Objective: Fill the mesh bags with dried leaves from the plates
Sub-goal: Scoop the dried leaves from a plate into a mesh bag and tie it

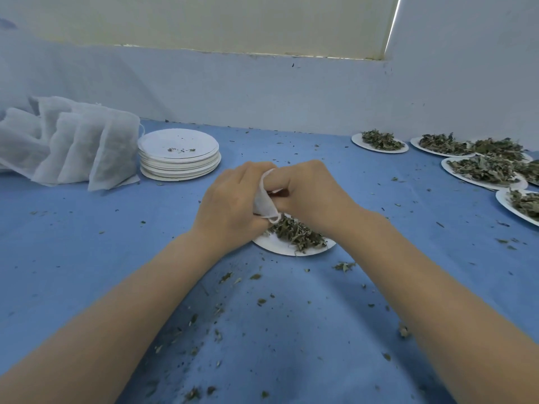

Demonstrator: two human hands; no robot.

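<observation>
Mesh bag (pixel 267 201) is pinched between both hands, just above the far-left edge of the working plate (pixel 280 246). Left hand (pixel 233 205) curls round the bag body; right hand (pixel 309 193) has fingers curled at the bag mouth, looks like stuffing leaves in, though the opening itself is hidden.

Risks, as I read it:
- mouth collapses under the left grip → leaves spill; the counter (pixel 87 258) is already littered with crumbs
- bag is off the plate's edge, so drops miss the plate
- brittle leaves crush if forced

Containers: working plate holds a small pile of dried leaves (pixel 297 233). Right of it, several full plates (pixel 379 141). Left of it, a stack of used plates (pixel 179 154) with only crumbs, then filled bags (pixel 70 141) beyond.
</observation>
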